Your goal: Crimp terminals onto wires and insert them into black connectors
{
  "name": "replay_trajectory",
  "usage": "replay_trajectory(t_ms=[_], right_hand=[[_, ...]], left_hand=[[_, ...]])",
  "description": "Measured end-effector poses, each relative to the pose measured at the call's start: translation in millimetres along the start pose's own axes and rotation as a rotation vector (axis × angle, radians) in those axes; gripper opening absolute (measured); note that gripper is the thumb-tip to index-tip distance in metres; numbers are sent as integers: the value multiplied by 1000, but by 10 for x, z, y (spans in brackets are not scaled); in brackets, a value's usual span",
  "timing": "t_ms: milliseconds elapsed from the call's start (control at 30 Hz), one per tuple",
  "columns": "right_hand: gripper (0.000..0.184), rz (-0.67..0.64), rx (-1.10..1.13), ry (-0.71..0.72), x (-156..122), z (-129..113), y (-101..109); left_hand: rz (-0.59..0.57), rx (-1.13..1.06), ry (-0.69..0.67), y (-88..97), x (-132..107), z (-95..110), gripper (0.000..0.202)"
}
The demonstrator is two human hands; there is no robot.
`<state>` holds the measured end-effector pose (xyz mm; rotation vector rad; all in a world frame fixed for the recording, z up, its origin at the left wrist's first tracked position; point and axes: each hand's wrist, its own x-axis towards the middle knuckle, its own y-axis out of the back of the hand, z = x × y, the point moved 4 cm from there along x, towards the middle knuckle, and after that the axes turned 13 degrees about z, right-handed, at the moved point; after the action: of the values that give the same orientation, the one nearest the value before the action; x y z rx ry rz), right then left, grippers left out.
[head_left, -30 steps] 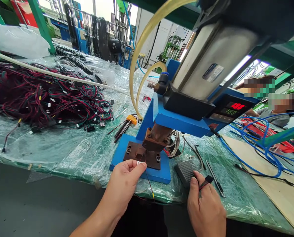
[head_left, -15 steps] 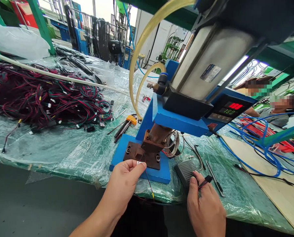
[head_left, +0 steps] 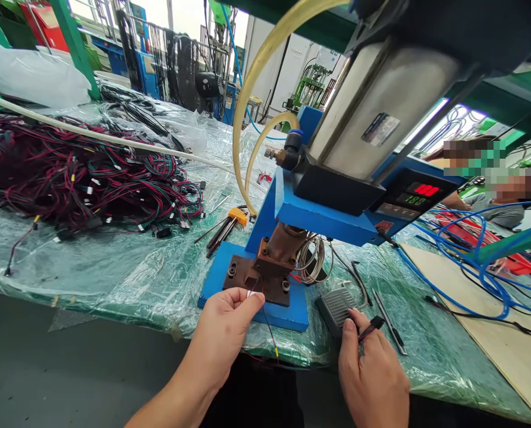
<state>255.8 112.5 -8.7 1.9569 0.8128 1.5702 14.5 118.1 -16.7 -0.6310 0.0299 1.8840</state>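
Observation:
Between thumb and forefinger, my left hand [head_left: 229,321] pinches a thin dark wire cable with a white piece [head_left: 253,293] at the fingertips. The cable's strands run up to the brown metal block of a blue bench press [head_left: 301,321]; its lower part, with a yellow band [head_left: 276,352], hangs towards the table edge. My right hand [head_left: 372,368] rests its fingertips on the near right edge of a grey ribbed pedal switch [head_left: 336,306]. A black connector with dark wires [head_left: 371,327] is held among its fingers. The press head [head_left: 276,255] stands above the lower block.
A large heap of red, green and black wire harnesses [head_left: 87,178] covers the table's left. Hex keys in an orange holder [head_left: 237,216] lie behind the press base. Right of the pedal are tweezers [head_left: 389,324], a board [head_left: 492,333] and blue hoses [head_left: 483,279]. Other people sit farther back.
The press head sits slightly higher, with more gap above the lower block. Both hands have stayed almost still.

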Motion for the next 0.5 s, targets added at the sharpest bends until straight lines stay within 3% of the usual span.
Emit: replay_trajectory(t_ms=[333, 500], right_hand=[[60, 15, 2, 7, 0, -6, 0], [61, 83, 88, 52, -3, -55, 22]], left_hand=[[-8, -4, -12, 4, 29, -16, 39], [-4, -19, -13, -1, 5, 8, 38]])
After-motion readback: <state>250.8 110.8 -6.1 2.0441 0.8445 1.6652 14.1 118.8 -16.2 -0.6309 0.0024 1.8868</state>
